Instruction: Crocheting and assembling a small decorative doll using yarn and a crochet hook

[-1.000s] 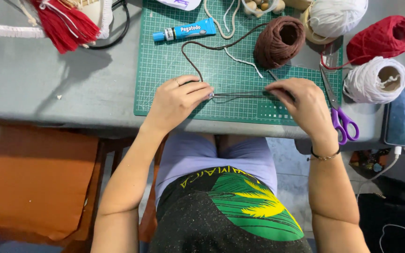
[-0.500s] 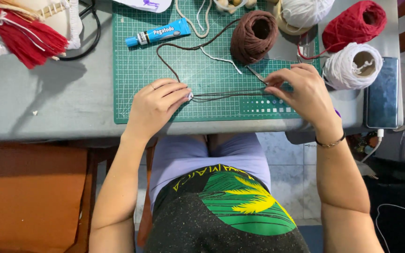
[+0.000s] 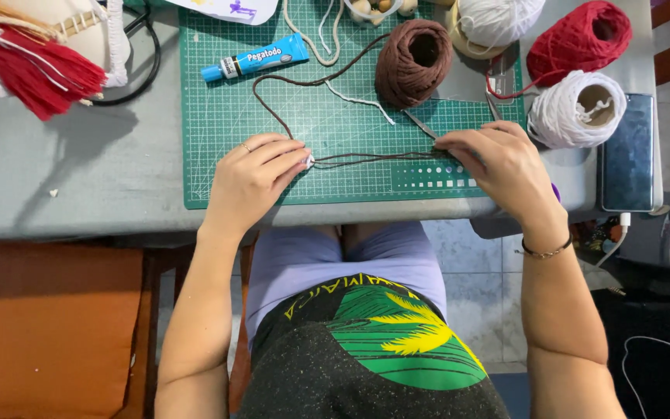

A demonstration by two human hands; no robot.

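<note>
1. Your left hand [image 3: 253, 180] is pinching one end of the brown cord [image 3: 374, 157] between closed fingertips, pressing it down on the green cutting mat [image 3: 219, 116].
2. Your right hand [image 3: 498, 167] is curling closed over the other end of the cord, beside the scissors [image 3: 428, 126], whose blades poke out above its fingers.
3. Compared with half a second ago, your hands are sitting further apart, so the doubled cord is now lying straight and taut along the mat's ruled edge rather than sagging; it looks like you are measuring out a length.
4. The cord's loose tail is looping up the mat, past the blue glue tube [image 3: 256, 57], to the brown yarn ball [image 3: 413, 62].
5. The white spool [image 3: 579, 109], red yarn ball [image 3: 579, 40] and phone [image 3: 627, 151] are lying to your right, untouched.
</note>
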